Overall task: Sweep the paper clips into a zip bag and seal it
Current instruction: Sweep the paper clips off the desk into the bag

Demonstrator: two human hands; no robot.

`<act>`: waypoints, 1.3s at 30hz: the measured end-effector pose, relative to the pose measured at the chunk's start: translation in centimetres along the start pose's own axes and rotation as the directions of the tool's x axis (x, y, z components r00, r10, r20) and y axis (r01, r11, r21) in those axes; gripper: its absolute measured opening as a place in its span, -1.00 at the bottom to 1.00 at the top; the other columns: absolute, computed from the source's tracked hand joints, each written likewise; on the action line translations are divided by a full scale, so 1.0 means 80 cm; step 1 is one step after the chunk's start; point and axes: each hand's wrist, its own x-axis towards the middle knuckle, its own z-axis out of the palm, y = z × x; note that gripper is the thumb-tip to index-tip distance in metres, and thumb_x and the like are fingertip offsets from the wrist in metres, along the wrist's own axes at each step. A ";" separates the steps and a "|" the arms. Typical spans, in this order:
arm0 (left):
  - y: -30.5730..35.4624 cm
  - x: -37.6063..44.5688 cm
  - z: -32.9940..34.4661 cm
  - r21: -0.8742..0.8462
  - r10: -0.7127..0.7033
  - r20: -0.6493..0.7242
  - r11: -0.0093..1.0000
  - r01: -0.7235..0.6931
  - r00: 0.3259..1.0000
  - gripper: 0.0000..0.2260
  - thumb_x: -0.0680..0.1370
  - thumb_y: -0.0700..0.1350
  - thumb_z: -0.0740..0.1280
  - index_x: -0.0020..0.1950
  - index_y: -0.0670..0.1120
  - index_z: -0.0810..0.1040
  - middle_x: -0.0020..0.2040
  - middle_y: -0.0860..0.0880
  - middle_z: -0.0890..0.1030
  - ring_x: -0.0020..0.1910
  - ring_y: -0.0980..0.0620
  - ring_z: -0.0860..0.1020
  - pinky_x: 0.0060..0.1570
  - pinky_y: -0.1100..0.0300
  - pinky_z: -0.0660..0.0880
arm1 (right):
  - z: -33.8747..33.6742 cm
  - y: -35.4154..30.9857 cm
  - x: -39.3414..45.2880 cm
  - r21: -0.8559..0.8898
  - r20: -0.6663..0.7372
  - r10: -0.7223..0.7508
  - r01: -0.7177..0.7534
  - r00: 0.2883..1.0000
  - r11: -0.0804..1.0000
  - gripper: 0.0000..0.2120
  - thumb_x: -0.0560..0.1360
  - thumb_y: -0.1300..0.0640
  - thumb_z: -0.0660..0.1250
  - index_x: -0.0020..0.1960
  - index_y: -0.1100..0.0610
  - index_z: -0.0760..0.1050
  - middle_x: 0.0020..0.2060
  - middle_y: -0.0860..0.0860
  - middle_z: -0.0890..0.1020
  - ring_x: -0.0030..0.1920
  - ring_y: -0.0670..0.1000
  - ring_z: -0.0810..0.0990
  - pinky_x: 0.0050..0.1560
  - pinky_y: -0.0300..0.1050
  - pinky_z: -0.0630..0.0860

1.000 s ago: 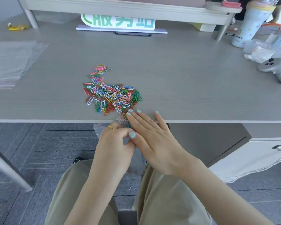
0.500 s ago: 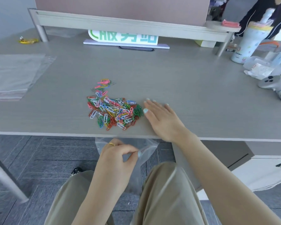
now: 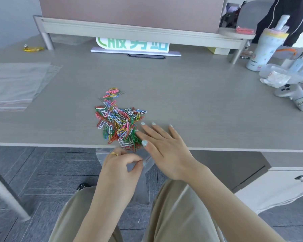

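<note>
clips [image 3: 120, 122] heaped at worktop [image 3: 208, 105] front edge | right hand [image 3: 162, 147] flat, fingers straight, beside heap | left hand [image 3: 120, 169] pinches bag [image 3: 147, 163] mouth under edge

Heap of multicoloured paper clips [image 3: 120, 123] at the desk's near edge, clear zip bag [image 3: 147, 163] just below.

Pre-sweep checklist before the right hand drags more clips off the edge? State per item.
1. Zip bag under the desk edge, below the pile: ok.
2. Left hand pinches the bag's rim: ok.
3. Bag mouth open wide enough: cannot tell, hands cover it.
4. Right hand flat on the desk beside the paper clips, fingers straight: ok.
5. Pile gathered at the edge: not ok, a small cluster lies apart at the far end.
6. Clips already in the bag: cannot tell.
</note>
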 end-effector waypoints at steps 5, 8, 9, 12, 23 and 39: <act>0.002 0.000 -0.009 -0.037 0.010 0.005 0.999 -0.010 1.000 -0.89 0.41 -0.21 0.37 -0.21 -0.01 0.65 -0.18 0.09 0.51 -0.10 0.02 0.48 -0.14 0.54 0.29 | 0.004 -0.008 -0.010 0.025 -0.009 -0.015 0.015 1.000 1.000 -0.41 0.45 -0.17 -0.40 0.45 -0.21 -0.04 0.51 -0.17 -0.01 0.51 -0.11 -0.13 0.46 0.04 -0.26; 0.002 0.001 -0.014 -0.048 0.012 -0.007 0.999 -0.012 1.000 -0.89 0.41 -0.22 0.37 -0.21 -0.04 0.65 -0.19 -0.01 0.54 -0.13 0.04 0.48 -0.16 0.53 0.30 | 0.008 -0.014 -0.017 0.047 -0.004 -0.028 0.029 1.000 0.998 -0.39 0.44 -0.19 -0.40 0.46 -0.21 -0.02 0.51 -0.19 -0.05 0.50 -0.11 -0.17 0.46 0.04 -0.30; 0.002 0.001 -0.015 -0.049 0.009 -0.002 0.999 -0.009 1.000 -0.90 0.41 -0.22 0.36 -0.22 -0.05 0.65 -0.18 -0.05 0.54 -0.12 0.02 0.48 -0.17 0.50 0.31 | 0.009 -0.016 -0.018 0.051 -0.001 -0.029 0.029 1.000 0.998 -0.39 0.43 -0.19 -0.41 0.46 -0.21 -0.02 0.51 -0.20 -0.06 0.50 -0.11 -0.18 0.45 0.03 -0.32; 0.002 -0.001 -0.012 -0.049 0.011 0.010 0.999 -0.011 1.000 -0.90 0.42 -0.19 0.36 -0.26 -0.05 0.64 -0.19 -0.10 0.53 -0.12 -0.05 0.47 -0.20 0.44 0.31 | 0.009 -0.021 -0.020 0.095 -0.008 -0.033 0.034 0.999 0.995 -0.38 0.43 -0.21 -0.40 0.45 -0.22 0.01 0.50 -0.23 -0.07 0.50 -0.13 -0.18 0.44 -0.01 -0.35; 0.001 -0.001 -0.014 -0.032 -0.010 0.013 0.999 0.011 1.000 -0.90 0.43 -0.19 0.36 -0.18 -0.02 0.64 -0.21 0.17 0.45 -0.10 0.05 0.44 -0.13 0.50 0.29 | -0.024 0.033 0.084 0.306 -0.031 0.173 -0.155 0.984 0.939 -0.57 0.62 -0.03 -0.12 0.47 -0.03 0.11 0.51 -0.11 0.10 0.50 -0.12 -0.02 0.48 -0.02 -0.16; -0.006 0.003 -0.018 -0.023 -0.013 -0.005 1.000 0.013 1.000 -0.91 0.42 -0.20 0.37 -0.20 -0.05 0.65 -0.21 0.16 0.47 -0.15 0.11 0.46 -0.14 0.56 0.27 | -0.005 -0.002 0.026 0.040 0.051 -0.057 0.055 0.997 0.998 -0.57 0.61 -0.07 -0.18 0.47 -0.14 -0.04 0.50 -0.22 0.00 0.49 -0.19 -0.11 0.48 -0.01 -0.23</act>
